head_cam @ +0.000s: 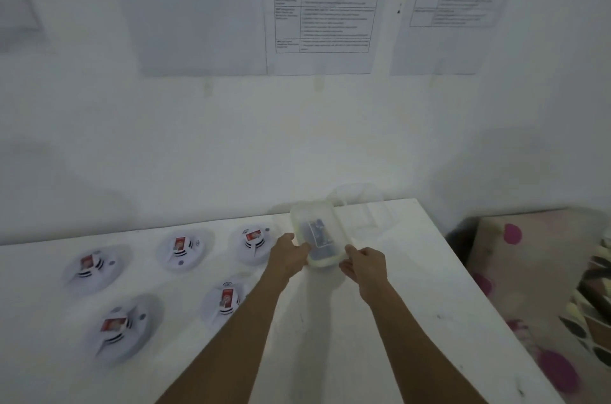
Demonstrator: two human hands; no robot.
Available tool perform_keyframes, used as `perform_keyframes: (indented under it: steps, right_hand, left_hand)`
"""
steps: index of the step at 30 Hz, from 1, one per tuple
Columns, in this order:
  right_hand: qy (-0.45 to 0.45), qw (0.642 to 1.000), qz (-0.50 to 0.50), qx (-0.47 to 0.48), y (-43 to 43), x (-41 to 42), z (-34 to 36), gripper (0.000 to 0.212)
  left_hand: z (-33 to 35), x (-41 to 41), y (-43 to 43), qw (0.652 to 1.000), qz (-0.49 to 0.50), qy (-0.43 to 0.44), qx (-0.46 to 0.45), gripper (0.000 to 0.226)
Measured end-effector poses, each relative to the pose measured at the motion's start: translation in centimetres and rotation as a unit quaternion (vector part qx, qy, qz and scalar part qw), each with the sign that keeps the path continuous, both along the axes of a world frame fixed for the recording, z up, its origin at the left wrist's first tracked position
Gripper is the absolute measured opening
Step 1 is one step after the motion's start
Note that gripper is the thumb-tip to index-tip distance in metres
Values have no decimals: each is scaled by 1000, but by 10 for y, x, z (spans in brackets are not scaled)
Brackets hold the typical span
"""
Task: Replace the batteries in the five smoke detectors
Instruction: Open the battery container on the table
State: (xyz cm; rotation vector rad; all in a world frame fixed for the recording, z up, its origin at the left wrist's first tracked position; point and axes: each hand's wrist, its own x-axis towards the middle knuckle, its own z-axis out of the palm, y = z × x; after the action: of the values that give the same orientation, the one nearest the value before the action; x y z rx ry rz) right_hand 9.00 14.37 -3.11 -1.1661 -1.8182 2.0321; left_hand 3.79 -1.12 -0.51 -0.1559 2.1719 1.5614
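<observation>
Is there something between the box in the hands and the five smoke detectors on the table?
Nothing visible. Both hands, left hand and right hand, grip the translucent box; bare table lies between it and the nearest smoke detectors, to its left. Only the left forearm crosses one detector.

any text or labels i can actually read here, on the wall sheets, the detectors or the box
Nothing can be read as words.
Printed sheets on the wall: tables of text, too blurred to read.
Red labels on the five smoke detectors: too small and blurred; only a curved signal mark shows beside some.
Clear plastic container held by left hand and right hand: no legible text.
</observation>
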Motion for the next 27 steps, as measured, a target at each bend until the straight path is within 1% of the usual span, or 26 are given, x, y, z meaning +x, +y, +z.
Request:
perform_keyframes:
  steps: [4, 7, 11, 15, 20, 23, 27]
  right_hand:
    - [25, 998, -1, -62, -8, 33, 4, 13]
    - [33, 995, 1, -91, -13, 66, 8, 14]
    - [28, 995, 6, -98, -17, 112, 8, 14]
    - [26, 994, 20, -100, -26, 152, 6, 14]
    - [34, 992, 49, -114, -45, 191, 7, 7]
    - [25, 991, 76, -106, -53, 207, 8, 7]
    - [9, 987, 120, -103, -64, 219, 10, 7]
  left_hand:
    - [3, 34, -9, 998, -2, -43, 39, 57]
    - [2, 60, -19, 995, -2, -72, 65, 62]
    - [5, 90, -36, 987, -26, -107, 119, 90]
    - [10, 113, -59, 981, -79, -123, 129, 107]
    - [12, 134, -89, 973, -155, -128, 110, 103]
    - [12, 145, -105, 970, -189, -118, 102, 97]
    - [10, 165, -126, 974, -180, -99, 91, 90]
